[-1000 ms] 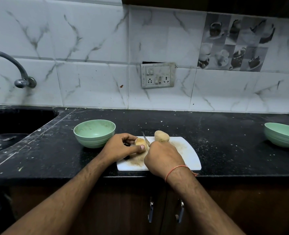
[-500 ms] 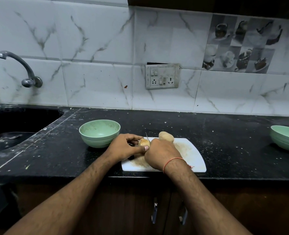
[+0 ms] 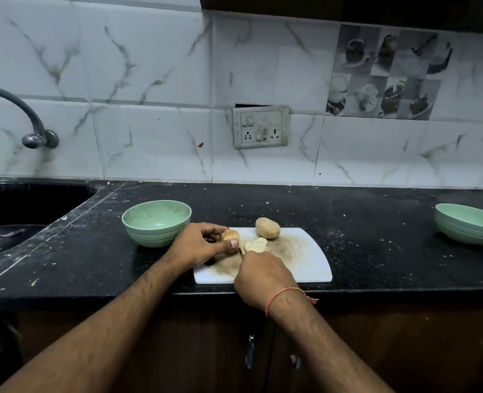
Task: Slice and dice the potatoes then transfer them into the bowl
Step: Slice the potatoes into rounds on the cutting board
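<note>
Head view: the left hand (image 3: 203,243) pinches a part-cut potato (image 3: 230,236) near the left edge of the board (image 3: 305,262), steadying it, I judge, so the cut face meets the blade. The right hand (image 3: 263,277) is curled round a knife (image 3: 240,252), mostly hidden, at the board's front. Pale slices (image 3: 256,245) lie mid-board; a whole potato (image 3: 268,228) waits at the back edge. The near bowl (image 3: 156,226) stands just left of the board, handy for the transfer; another bowl (image 3: 468,224) sits by the bench's right edge. No legible writing.

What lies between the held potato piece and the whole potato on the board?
Head view: pale cut slices lie there on the white board.
</note>
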Demonstrator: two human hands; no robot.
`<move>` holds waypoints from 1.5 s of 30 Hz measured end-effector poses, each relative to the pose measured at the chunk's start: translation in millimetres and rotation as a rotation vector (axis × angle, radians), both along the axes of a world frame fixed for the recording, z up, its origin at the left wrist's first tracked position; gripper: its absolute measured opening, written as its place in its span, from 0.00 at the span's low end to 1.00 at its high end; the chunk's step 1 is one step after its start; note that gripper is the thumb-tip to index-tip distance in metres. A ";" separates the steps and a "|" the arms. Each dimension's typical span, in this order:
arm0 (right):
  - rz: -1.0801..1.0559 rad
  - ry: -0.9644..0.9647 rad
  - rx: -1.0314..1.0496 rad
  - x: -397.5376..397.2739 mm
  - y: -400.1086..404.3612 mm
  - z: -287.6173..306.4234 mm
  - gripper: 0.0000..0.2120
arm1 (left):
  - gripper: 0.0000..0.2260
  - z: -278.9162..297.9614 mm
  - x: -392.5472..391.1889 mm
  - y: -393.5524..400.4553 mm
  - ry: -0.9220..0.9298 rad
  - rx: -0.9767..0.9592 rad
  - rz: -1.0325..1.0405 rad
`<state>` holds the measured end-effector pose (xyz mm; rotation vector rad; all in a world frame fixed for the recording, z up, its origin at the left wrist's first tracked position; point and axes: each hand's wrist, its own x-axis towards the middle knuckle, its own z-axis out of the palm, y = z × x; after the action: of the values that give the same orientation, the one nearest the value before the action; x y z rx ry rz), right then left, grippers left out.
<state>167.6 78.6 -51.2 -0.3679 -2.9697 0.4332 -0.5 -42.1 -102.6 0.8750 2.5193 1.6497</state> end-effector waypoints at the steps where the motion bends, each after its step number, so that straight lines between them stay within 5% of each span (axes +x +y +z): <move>1: 0.004 0.001 0.020 3.8 0.2 -2.3 0.16 | 0.18 -0.1 0.2 0.3 -0.004 0.001 -0.002; 14: -0.065 0.024 0.010 4.1 12.6 5.4 0.14 | 0.12 5.9 8.1 -5.2 -0.051 0.034 -0.059; 18: -0.036 0.042 -0.021 1.2 12.6 18.3 0.04 | 0.13 4.6 10.1 -3.8 -0.071 0.077 -0.043; 45: -0.017 0.026 -0.031 -9.8 -1.9 23.3 0.10 | 0.09 7.3 11.3 -3.6 -0.067 0.097 -0.042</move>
<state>157.8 76.7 -27.9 -0.3882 -2.9357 0.4791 10.8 -45.7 -95.4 0.8581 2.3791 1.7703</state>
